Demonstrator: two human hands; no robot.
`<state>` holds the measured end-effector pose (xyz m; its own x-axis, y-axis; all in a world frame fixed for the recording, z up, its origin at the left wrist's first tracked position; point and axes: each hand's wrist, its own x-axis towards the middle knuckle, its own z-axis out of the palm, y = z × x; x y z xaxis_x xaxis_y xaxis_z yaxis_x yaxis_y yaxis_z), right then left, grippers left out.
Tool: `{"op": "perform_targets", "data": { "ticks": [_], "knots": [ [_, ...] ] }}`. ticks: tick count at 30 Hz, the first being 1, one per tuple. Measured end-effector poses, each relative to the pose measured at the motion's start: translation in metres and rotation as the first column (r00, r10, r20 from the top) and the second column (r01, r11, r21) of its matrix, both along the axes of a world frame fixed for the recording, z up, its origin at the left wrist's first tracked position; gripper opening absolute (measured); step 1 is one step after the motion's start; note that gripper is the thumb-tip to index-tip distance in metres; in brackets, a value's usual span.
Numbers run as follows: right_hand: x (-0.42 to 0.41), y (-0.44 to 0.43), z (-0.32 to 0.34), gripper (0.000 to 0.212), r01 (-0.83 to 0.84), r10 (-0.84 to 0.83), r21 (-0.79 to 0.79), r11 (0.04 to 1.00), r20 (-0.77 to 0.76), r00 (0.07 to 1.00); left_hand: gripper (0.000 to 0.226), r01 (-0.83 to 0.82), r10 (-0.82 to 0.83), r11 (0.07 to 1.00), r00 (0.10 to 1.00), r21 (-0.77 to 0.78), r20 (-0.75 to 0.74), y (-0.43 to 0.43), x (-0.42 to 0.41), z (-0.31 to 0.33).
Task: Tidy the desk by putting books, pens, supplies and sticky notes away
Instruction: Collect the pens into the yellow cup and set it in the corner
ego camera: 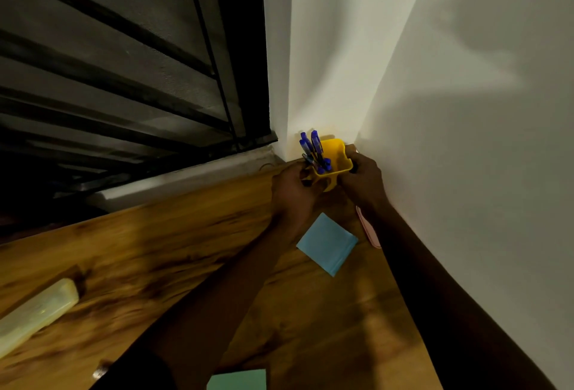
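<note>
Yellow plastic pen holder [334,159], clasped on its two sides by the curled fingers of the left hand [293,194] and right hand [363,183], at the tabletop's [174,253] far right corner against the wall [466,110]. Blue pens [313,148] stand inside. Nearer lies a blue sticky-note pad [326,243]; a pale case [34,315] lies at the left edge.

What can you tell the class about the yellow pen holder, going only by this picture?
The pen holder is a small yellow cup, plastic by its look, with an open top and a wavy rim. It stands about upright in the far corner of the wooden desk, close to the white walls. Several blue pens stick up out of its left side. The left hand and right hand grip it from either side.
</note>
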<state>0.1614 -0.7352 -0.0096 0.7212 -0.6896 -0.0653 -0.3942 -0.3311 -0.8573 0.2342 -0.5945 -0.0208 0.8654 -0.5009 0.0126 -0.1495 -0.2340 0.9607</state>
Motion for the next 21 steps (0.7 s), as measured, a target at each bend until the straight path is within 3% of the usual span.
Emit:
{"op": "perform_targets", "data": {
  "ticks": [10, 18, 21],
  "knots": [
    [-0.009, 0.006, 0.0, 0.022, 0.037, -0.037, 0.001, 0.999, 0.011, 0.999, 0.039, -0.019, 0.019, 0.999, 1.0, 0.038, 0.003, 0.004, -0.009, 0.003],
    [-0.017, 0.013, 0.012, 0.036, -0.01, 0.01, -0.017, 1.0, 0.005, 1.0, 0.042, 0.0, -0.003, 0.996, 1.0, 0.089, 0.029, 0.012, -0.011, 0.01],
    [-0.031, 0.015, 0.019, 0.044, 0.003, -0.004, -0.045, 0.999, -0.025, 1.0, 0.055, -0.009, 0.002, 0.979, 0.999, 0.202, 0.033, 0.023, -0.011, 0.014]
  ]
}}
